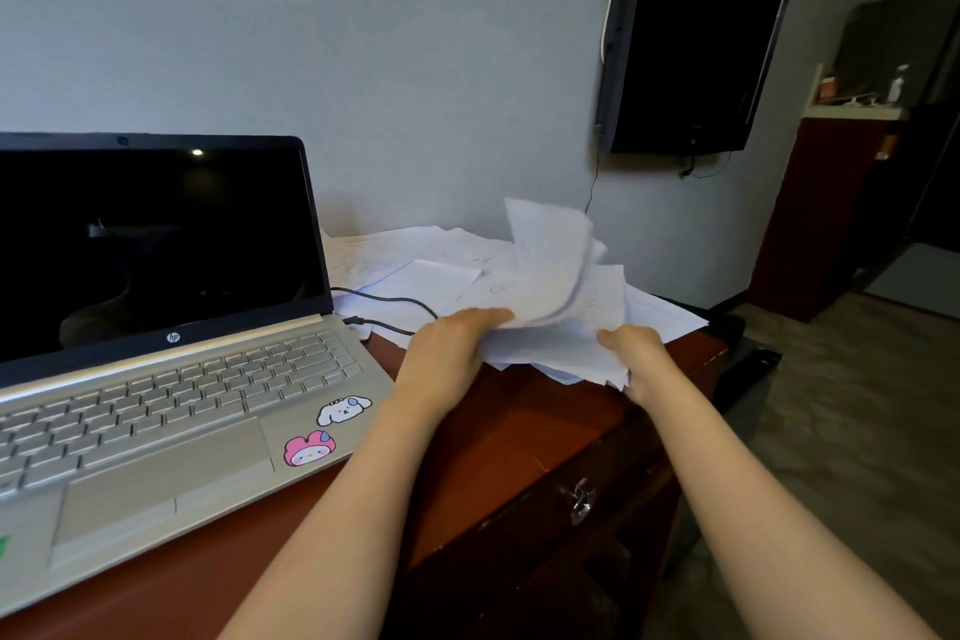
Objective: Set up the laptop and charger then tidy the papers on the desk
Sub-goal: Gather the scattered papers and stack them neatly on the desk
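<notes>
Now my left fingers (485, 316) and right fingers (613, 339) pinch the near edge of a light, floppy, likely slippery sheaf of white papers (556, 286).

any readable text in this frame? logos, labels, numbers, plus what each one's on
"hp": logo on the hinge strip of the silver open laptop, below its dark display.
Legends on the keyboard: too blurred to read.
Faint handwriting on the white loose papers: too small and blurred to read.
Nothing legible on the black wall-mounted screen.
The two cartoon stickers on the palm rest: pictures only, no text.
</notes>
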`<action>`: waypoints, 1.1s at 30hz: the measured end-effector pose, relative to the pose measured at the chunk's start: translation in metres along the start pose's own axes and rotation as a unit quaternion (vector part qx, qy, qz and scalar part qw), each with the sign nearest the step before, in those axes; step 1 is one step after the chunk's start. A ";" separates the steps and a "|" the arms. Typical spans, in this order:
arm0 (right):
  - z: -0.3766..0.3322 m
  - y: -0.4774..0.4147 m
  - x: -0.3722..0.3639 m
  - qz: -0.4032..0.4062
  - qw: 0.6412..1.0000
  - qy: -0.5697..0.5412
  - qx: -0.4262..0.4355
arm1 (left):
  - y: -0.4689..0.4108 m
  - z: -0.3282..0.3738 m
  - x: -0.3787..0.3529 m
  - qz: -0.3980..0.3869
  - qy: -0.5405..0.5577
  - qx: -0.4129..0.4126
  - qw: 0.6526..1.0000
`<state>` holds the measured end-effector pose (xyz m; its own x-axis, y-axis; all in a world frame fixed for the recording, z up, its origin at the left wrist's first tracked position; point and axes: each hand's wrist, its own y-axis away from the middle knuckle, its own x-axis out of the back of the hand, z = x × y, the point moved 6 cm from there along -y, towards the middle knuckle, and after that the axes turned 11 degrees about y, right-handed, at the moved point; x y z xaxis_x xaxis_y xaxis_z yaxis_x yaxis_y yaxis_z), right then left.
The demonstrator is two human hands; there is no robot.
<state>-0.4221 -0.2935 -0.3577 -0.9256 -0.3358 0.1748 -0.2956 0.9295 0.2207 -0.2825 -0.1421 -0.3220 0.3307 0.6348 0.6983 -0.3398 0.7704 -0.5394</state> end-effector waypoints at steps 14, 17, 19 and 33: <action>0.013 -0.002 -0.017 -0.095 0.992 -0.070 -0.043 | -0.004 -0.030 -0.008 -0.027 0.045 0.063 0.997; 0.016 -0.006 -0.020 -0.090 0.985 -0.145 -0.023 | -0.002 -0.043 0.014 0.129 0.219 0.223 0.941; 0.019 -0.004 -0.022 -0.093 0.973 -0.208 -0.013 | 0.001 -0.050 0.020 0.176 0.285 0.289 0.897; 0.003 0.018 -0.056 -0.219 0.941 -0.252 0.064 | 0.000 -0.038 0.028 0.215 0.414 0.246 0.850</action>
<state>-0.3764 -0.2579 -0.3659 -0.6940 -0.6053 -0.3899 -0.6702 0.7410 0.0426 -0.2397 -0.1226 -0.3203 0.5197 0.8320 -0.1939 -0.8456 0.4684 -0.2561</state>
